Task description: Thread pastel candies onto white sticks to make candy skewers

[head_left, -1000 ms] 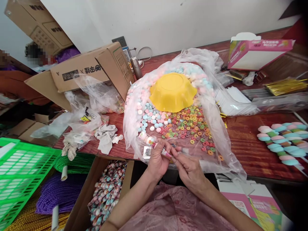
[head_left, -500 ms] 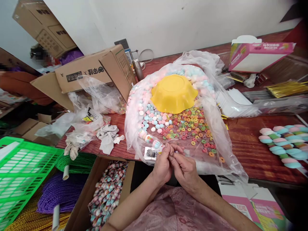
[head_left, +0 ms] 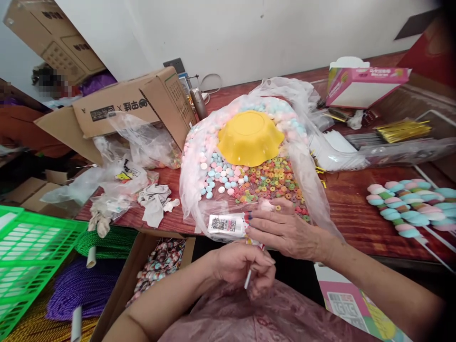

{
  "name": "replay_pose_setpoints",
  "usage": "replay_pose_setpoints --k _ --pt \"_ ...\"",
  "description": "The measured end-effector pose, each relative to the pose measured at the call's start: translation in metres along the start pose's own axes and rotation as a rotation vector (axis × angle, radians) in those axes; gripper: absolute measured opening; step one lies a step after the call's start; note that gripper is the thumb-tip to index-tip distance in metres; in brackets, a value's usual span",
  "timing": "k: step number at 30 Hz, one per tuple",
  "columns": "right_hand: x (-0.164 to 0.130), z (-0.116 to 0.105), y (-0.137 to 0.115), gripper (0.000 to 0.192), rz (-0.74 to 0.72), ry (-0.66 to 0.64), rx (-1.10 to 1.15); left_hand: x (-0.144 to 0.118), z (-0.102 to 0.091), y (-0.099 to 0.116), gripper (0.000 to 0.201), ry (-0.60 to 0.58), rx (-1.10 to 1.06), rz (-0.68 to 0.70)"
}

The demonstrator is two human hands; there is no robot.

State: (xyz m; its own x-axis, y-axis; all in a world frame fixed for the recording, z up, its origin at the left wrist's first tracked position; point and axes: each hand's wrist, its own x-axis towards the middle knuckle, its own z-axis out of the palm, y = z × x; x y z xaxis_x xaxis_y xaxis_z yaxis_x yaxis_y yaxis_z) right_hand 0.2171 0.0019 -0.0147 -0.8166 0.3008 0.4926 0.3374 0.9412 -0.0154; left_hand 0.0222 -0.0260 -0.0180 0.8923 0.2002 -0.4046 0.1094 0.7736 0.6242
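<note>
My left hand (head_left: 242, 268) is low over my lap, shut on a candy stick whose white stick end (head_left: 247, 280) pokes out below the fingers. My right hand (head_left: 285, 230) lies flat at the table's front edge. Its fingertips touch a small white packet with QR labels (head_left: 226, 223). Just beyond, a clear plastic bag (head_left: 309, 175) is spread open with pastel round candies (head_left: 217, 175) and coloured ring candies (head_left: 270, 178). An upturned yellow bowl (head_left: 249, 137) rests on the heap.
Pastel marshmallow skewers (head_left: 409, 204) lie at the right, with a pink carton (head_left: 356, 83) and gold ties (head_left: 402, 130) behind them. A cardboard box (head_left: 138, 104) and crumpled bags are at the left. Below the table stand a green crate (head_left: 32, 251), purple cord (head_left: 81, 289) and a box of wrapped sticks (head_left: 160, 263).
Both hands were together at the table edge, working a candy stick. The left has dropped toward my lap with the stick, and the right has spread flat onto the label packet.
</note>
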Motion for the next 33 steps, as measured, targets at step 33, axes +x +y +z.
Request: replay_pose_setpoints --k 33 --pt "-0.005 -0.001 -0.001 0.023 0.186 -0.096 -0.02 -0.025 -0.032 -0.002 0.037 0.444 0.44 0.177"
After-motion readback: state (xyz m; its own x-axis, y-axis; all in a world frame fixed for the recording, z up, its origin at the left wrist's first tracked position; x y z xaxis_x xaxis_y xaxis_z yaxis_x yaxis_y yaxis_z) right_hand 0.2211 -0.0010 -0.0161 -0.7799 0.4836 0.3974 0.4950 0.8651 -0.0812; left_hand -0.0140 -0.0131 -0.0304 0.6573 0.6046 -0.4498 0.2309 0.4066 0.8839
